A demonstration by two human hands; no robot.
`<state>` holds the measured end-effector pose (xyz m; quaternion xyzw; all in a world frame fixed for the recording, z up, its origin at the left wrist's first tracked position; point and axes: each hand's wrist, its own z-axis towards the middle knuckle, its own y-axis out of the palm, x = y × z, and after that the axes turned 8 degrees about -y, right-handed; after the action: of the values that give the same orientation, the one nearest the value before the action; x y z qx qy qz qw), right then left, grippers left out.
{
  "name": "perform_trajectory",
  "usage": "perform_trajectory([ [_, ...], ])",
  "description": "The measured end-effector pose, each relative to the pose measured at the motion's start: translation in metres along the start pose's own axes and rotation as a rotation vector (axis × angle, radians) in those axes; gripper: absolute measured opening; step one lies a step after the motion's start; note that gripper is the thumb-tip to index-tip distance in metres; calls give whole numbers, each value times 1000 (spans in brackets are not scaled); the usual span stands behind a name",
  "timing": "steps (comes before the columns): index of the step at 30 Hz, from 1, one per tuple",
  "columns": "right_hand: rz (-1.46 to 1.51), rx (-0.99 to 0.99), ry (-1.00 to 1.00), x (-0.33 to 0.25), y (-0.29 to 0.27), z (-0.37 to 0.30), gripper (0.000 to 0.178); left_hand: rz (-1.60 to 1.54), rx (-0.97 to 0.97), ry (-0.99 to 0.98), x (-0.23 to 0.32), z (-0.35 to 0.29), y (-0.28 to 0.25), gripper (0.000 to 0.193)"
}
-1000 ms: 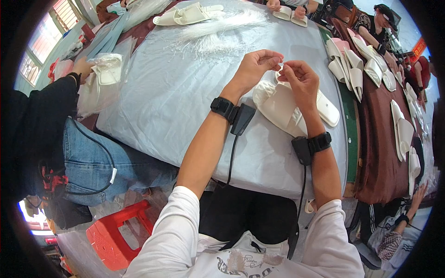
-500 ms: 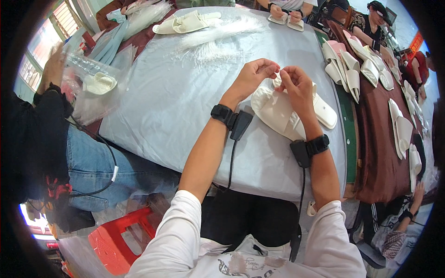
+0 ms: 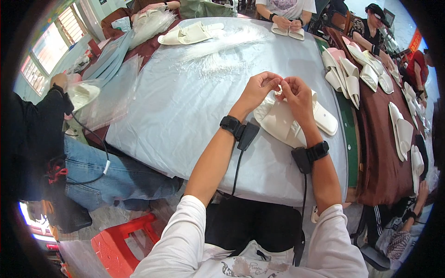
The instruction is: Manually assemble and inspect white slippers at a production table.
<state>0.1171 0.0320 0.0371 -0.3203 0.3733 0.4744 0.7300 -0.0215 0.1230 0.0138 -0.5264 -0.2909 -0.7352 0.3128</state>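
Note:
My left hand [image 3: 257, 95] and my right hand [image 3: 298, 92] meet fingertip to fingertip over the right part of the table. Both are closed in a pinch; whatever lies between the fingers is too small to make out. Right beneath them rests a pair of cream slippers, one slipper [image 3: 279, 121] partly covered by my right hand and wrist, the other slipper [image 3: 326, 119] showing its end on the right. Farther back, a loose heap of thin clear plastic strands [image 3: 213, 55] spreads over the pale table cover [image 3: 176, 111].
Another cream slipper pair [image 3: 185, 35] lies at the far left. Several slippers [image 3: 399, 129] line a brown-covered surface [image 3: 378, 153] on the right. A co-worker at left handles a slipper [image 3: 82, 96] near clear bags [image 3: 116, 99]. A red stool [image 3: 116, 250] stands lower left. Cables hang from my wrists.
The view has tilted up slightly. My hands stay pinched over the slippers, fingertips now closer together. The co-worker at left has lifted a slipper and the clear bag has shifted.

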Motion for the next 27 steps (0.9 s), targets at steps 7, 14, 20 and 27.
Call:
perform_trajectory([
  [7, 1, 2, -16, 2, -1, 1, 17, -92, -16, -68, 5, -1, 2, 32],
  [14, 39, 8, -54, 4, 1, 2, 17, -150, 11, -29, 0, 0, -1, 29],
  [20, 78, -3, -37, 6, 1, 2, 18, -119, 6, -60, 3, -2, 1, 29],
  [27, 7, -14, -37, 3, 2, 0, 18, -102, -4, -80, 1, -2, 0, 31],
])
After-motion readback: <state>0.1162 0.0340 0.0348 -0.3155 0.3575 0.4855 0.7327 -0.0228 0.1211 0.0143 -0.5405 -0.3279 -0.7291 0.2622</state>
